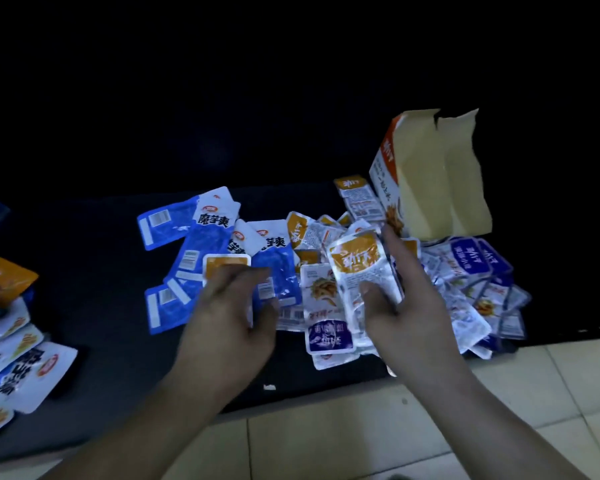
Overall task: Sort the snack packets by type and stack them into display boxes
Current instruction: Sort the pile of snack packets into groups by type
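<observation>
So right hand (406, 306) grips an orange packet (355, 261), box (430, 188) just behind it; left hand (229, 313) half-curled over blue packets (194, 251), hard to tell if it's holding anything.

Dark mat (101, 258) w/ packets (194, 251), box (430, 188)

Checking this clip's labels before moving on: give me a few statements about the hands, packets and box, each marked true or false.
1. The right hand grips orange-labelled packets. True.
2. The display box is closed. False: its top flaps stand open and the bare cardboard inside shows.
3. The blue packets lie left of the packets held in the right hand. True.
4. The purple-labelled packets are heaped at the far left of the table. False: they are heaped on the right, just in front of the display box.
</observation>
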`<action>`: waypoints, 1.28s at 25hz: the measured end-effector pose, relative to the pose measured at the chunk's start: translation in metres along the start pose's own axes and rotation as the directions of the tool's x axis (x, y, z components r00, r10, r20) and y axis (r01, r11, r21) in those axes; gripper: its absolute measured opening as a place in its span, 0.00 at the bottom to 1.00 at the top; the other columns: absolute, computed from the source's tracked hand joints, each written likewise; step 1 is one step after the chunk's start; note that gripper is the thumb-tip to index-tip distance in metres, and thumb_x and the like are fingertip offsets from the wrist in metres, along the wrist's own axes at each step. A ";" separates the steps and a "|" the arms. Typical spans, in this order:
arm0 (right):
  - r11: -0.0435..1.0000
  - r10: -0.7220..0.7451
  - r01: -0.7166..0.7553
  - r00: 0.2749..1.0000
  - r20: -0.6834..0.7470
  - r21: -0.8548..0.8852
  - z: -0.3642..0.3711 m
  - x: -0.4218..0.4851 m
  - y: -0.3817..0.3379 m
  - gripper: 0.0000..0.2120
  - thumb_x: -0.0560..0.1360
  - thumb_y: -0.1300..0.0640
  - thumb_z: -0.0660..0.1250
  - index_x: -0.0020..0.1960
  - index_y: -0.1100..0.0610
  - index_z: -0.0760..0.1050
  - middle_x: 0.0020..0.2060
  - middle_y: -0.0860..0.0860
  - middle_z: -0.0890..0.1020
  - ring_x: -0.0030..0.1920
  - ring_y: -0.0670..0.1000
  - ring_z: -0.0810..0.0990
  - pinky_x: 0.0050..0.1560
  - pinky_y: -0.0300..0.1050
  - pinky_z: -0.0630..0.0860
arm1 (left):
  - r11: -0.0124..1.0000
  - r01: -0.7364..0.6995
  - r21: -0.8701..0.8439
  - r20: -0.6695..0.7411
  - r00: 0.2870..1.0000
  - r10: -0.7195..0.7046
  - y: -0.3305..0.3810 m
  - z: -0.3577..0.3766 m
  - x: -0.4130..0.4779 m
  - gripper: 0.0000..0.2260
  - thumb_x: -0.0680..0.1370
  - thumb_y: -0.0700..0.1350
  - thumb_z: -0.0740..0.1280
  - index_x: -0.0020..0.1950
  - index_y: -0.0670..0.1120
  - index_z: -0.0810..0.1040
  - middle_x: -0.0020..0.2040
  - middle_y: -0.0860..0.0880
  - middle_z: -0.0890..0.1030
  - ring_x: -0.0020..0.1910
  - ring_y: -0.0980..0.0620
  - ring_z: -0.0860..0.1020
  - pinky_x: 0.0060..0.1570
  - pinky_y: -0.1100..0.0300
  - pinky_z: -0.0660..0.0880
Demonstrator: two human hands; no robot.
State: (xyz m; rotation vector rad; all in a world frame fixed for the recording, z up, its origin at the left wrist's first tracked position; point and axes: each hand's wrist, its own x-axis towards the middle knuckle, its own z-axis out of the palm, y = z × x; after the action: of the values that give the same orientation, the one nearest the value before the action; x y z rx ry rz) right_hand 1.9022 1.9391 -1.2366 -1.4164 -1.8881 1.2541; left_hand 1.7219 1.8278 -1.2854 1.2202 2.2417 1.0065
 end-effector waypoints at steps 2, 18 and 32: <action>0.933 -0.118 0.129 0.992 0.051 -0.337 -0.007 0.016 0.010 0.33 0.82 0.56 0.65 0.80 0.35 0.57 0.55 0.34 0.73 0.46 0.40 0.82 0.36 0.42 0.77 | 0.936 0.013 0.352 -0.039 0.999 0.001 -0.019 -0.007 0.004 0.28 0.74 0.55 0.74 0.72 0.52 0.75 0.71 0.49 0.73 0.67 0.43 0.71 0.62 0.41 0.73; 0.626 -0.527 0.424 0.848 0.046 -0.655 0.004 0.030 0.029 0.20 0.74 0.60 0.66 0.65 0.54 0.80 0.68 0.56 0.75 0.70 0.60 0.70 0.70 0.63 0.69 | 0.722 0.307 -0.620 0.100 0.944 -0.315 0.022 -0.008 0.022 0.23 0.76 0.35 0.74 0.66 0.54 0.78 0.48 0.60 0.85 0.43 0.60 0.85 0.40 0.65 0.81; 0.433 -0.244 0.333 0.938 0.247 -0.838 0.069 0.019 0.044 0.34 0.71 0.36 0.67 0.72 0.51 0.74 0.62 0.57 0.72 0.70 0.65 0.67 0.75 0.69 0.61 | 0.729 -0.261 0.632 0.290 0.953 0.090 -0.086 -0.009 0.037 0.28 0.82 0.64 0.44 0.83 0.61 0.50 0.85 0.50 0.51 0.84 0.41 0.48 0.80 0.38 0.51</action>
State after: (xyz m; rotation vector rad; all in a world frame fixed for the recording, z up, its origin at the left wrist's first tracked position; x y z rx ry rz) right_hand 1.8627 1.9326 -1.3100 -1.3182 -2.8860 0.0703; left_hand 1.6487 1.8245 -1.3439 1.7601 2.3817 0.0388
